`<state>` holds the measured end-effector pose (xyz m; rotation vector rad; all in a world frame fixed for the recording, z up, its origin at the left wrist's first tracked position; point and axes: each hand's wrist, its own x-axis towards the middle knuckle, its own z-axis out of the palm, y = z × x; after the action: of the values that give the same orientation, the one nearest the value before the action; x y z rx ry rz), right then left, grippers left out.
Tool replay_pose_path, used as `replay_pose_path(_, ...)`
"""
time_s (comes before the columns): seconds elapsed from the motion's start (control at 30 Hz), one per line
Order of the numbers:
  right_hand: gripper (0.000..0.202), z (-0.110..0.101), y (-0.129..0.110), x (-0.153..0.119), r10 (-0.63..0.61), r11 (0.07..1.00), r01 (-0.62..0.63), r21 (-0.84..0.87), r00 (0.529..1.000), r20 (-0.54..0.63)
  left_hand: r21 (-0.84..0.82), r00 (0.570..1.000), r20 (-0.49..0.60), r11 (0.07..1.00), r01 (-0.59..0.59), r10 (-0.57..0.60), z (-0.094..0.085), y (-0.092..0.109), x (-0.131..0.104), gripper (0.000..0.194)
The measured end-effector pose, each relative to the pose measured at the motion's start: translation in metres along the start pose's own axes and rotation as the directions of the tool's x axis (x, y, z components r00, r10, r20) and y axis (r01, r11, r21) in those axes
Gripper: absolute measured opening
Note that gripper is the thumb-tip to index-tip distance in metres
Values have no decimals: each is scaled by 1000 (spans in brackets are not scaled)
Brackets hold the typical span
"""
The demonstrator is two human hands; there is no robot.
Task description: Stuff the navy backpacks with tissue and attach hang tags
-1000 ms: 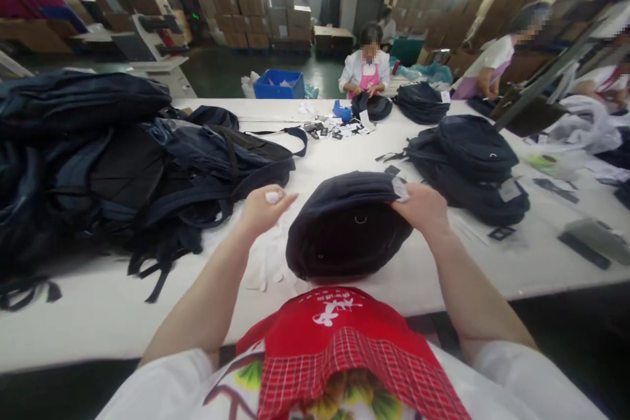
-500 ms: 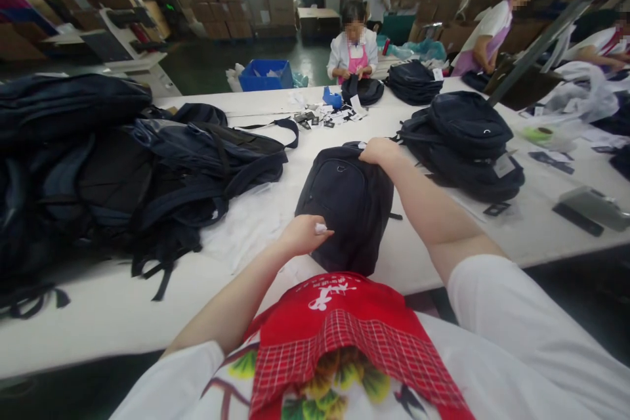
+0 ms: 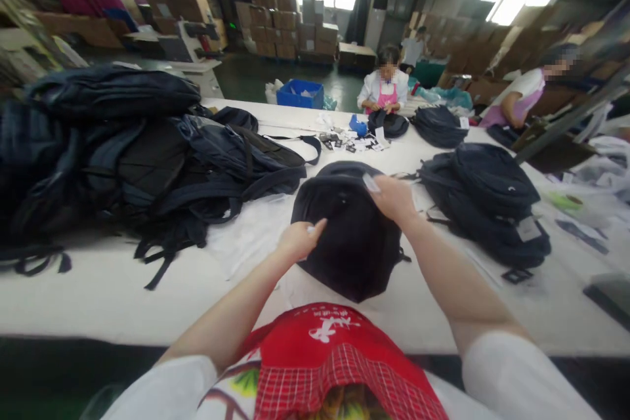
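Note:
A dark navy backpack (image 3: 349, 243) rests on the white table right in front of my red apron, its rounded top tipped toward me. My left hand (image 3: 301, 240) is at the bag's left side, fingers closed, with a small white bit at the fingers; what it grips is too small to tell. At the upper right of the bag is my right hand (image 3: 391, 195), closed, with a whitish piece showing at its fingertips against the fabric. The bag's underside and back are hidden.
Piled backpacks (image 3: 152, 157) cover the left of the table (image 3: 187, 308). More backpacks (image 3: 492, 190) are stacked at the right. Tags (image 3: 364, 143) lie farther back, before a seated person (image 3: 386, 88) in a pink apron. A blue bin (image 3: 300, 93) stands beyond.
The view has tilted up. The backpack has tipped and looks rounder, its front facing less upward. My right hand has shifted along its upper edge, with more of the whitish piece showing.

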<state>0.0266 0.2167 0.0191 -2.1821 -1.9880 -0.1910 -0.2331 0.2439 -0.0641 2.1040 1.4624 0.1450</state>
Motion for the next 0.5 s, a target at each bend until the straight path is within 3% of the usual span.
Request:
replay_pose_path(0.03, 45, 9, 6, -24, -49, 998, 52, 17, 988, -148, -20, 993, -68, 995, 100, -101, -17, -24, 4, 58)
replay_pose_path(0.1, 41, 36, 29, -67, -97, 986, 144, 89, 908, -407, -65, 960, -169, 975, 215, -223, -47, -70, 3, 43)
replay_pose_path(0.17, 36, 64, 59, -93, -4, 979, 121, 166, 819, -573, -108, 941, -211, 963, 246, -264, -65, -103, -5, 38)
replay_pose_path(0.2, 36, 76, 71, -100, 66, 981, 55, 185, 806, -588, -127, 954, -183, 968, 218, -239, -67, -112, -10, 42)
replay_pose_path(0.3, 38, 100, 90, -100, 270, 960, -182, 212, 802, -533, -205, 998, 65, 979, 0, 14, -55, -114, -16, 47)
replay_pose_path(0.37, 40, 108, 92, -93, 382, 922, -291, 254, 792, -477, -241, 960, 227, 964, -109, 165, -39, -104, -13, 50)
replay_pose_path(0.5, 44, 107, 93, -85, 464, 877, -363, 315, 808, -363, -200, 879, 408, 963, -178, 247, -18, -83, -4, 49)
